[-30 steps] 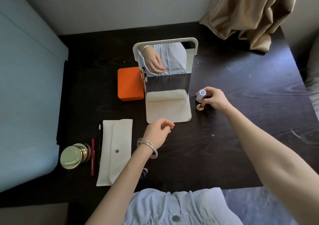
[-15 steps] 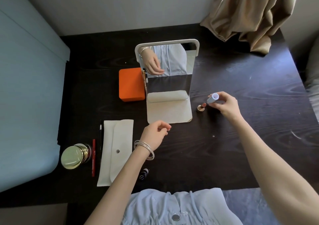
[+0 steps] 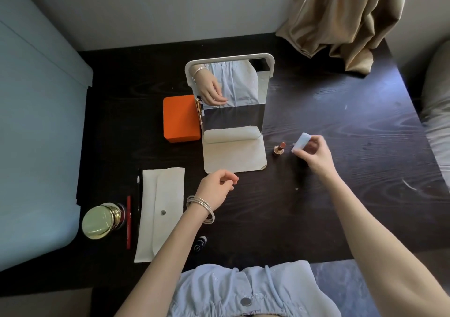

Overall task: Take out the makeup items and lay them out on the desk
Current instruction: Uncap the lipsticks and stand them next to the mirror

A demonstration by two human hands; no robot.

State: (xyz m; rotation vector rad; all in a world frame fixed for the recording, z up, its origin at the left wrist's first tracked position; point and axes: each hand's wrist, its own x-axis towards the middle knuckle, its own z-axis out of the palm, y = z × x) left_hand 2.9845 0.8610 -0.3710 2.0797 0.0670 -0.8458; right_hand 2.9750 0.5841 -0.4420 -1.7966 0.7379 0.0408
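Tabletop (image 3: pixel 341 102), dark wood, carries everything. Mirror (image 3: pixel 231 93) stands propped at the centre, angled toward the person, probably for the makeup to come. Pouch (image 3: pixel 162 212) lies flat at near left, flap snapped, with a pencil (image 3: pixel 128 221) and a gold jar (image 3: pixel 97 221) lined up left of it, seemingly laid out already. Box (image 3: pixel 180 118), orange, sits left of the mirror. Left hand (image 3: pixel 215 190) hovers near the mirror's base, fingers loosely curled, holding nothing. Right hand (image 3: pixel 314 153) pinches a pale cap (image 3: pixel 301 142), just right of the uncapped lipstick (image 3: pixel 279 148), which stands upright beside the mirror's base.
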